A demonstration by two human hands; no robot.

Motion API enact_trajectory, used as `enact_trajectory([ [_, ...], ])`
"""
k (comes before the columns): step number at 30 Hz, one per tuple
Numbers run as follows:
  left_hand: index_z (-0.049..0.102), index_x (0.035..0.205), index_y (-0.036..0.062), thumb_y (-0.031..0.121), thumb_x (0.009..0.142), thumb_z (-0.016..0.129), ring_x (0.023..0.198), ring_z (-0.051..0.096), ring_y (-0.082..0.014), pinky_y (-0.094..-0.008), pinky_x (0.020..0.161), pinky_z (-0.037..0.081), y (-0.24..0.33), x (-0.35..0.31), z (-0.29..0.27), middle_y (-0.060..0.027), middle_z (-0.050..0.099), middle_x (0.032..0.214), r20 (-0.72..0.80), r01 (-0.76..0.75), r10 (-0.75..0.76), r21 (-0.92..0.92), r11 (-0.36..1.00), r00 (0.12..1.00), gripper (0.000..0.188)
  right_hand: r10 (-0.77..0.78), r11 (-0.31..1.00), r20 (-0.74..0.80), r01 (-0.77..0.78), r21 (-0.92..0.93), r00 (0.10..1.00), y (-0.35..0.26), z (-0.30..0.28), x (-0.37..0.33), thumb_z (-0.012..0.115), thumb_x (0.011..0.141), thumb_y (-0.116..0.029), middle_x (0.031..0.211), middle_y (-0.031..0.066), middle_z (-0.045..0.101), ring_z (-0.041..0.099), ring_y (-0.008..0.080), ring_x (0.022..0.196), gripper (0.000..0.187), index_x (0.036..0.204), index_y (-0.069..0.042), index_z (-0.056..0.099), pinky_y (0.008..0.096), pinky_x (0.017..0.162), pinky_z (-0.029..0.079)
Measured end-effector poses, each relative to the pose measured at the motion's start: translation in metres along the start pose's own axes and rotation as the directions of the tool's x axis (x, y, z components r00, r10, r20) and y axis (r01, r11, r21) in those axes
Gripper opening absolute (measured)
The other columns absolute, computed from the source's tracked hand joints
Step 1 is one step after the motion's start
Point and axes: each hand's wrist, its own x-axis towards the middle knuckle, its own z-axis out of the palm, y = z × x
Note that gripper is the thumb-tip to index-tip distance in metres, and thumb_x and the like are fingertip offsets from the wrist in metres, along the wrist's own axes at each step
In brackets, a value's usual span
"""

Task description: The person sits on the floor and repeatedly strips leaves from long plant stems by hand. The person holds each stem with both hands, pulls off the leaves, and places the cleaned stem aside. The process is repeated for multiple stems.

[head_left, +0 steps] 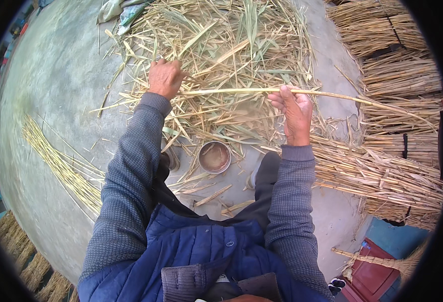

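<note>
My right hand [296,113] pinches a long, thin reed stalk [231,91] between thumb and fingers. The stalk runs nearly level across the view, and its right part bends down toward the bundles. My left hand [165,78] is closed, back upward, above the stalk's left part; its fingers hide whatever is in them. The stalk passes beneath the left wrist. Below both hands lies a wide heap of dry leaves and stripped husks [221,55], straw-coloured with some green strips. A round metal bowl [214,157] with a brownish inside sits between my feet.
Tied reed bundles [397,75] are stacked along the right, and a loose bundle [377,168] reaches toward my right forearm. Thin yellowish stalks [63,161] lie on the concrete floor [55,90] at left. A dark red object [372,272] is at lower right, and cloth sacks [126,12] at the top.
</note>
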Motion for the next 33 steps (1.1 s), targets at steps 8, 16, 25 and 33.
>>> enact_trajectory([
  [8,0.066,0.079,0.0099,0.027,0.084,0.072,0.071,0.062,-0.0272,-0.0380,0.074,0.042,0.072,0.000,-0.006,-0.0091,0.063,0.066,-0.124,-0.372,0.353,-0.408,0.834,0.927,0.019,-0.038,0.999,0.112,0.040,-0.011,0.993,0.021,0.027,0.007,0.069,0.095,-0.021,0.093,0.0127,0.071,0.072,0.0189,0.081,0.030,0.110,0.002,0.059,0.0259,0.071,0.057],
  [16,0.063,0.077,0.0139,0.029,0.069,0.084,0.075,0.064,-0.0259,-0.0408,0.076,0.042,-0.003,-0.011,-0.004,-0.0040,0.065,0.070,0.317,-0.129,0.157,-0.106,0.986,0.935,0.026,-0.059,0.998,-0.109,0.062,0.021,0.992,-0.006,-0.019,0.023,0.071,0.094,-0.023,0.092,0.0119,0.070,0.072,0.0184,0.082,0.031,0.106,0.003,0.058,0.0240,0.069,0.057],
  [25,0.070,0.101,0.0013,0.025,0.085,0.077,0.075,0.065,-0.0129,-0.0283,0.069,0.051,0.075,0.001,0.002,-0.0070,0.071,0.082,0.278,0.198,0.136,-0.884,0.423,0.951,0.029,-0.063,0.991,0.029,0.059,0.119,0.998,0.012,0.019,0.008,0.069,0.095,-0.014,0.100,0.0165,0.071,0.074,0.0226,0.084,0.028,0.113,0.006,0.062,0.0252,0.068,0.059],
  [33,0.070,0.100,-0.0009,0.021,0.091,0.074,0.079,0.067,-0.0103,-0.0253,0.074,0.054,0.046,0.011,-0.004,-0.0041,0.073,0.084,0.427,0.363,0.302,-0.898,0.248,0.852,0.024,-0.176,0.984,0.200,0.166,0.064,0.964,-0.004,0.011,0.003,0.069,0.094,-0.013,0.103,0.0165,0.071,0.070,0.0192,0.092,0.025,0.111,0.002,0.061,0.0302,0.081,0.057],
])
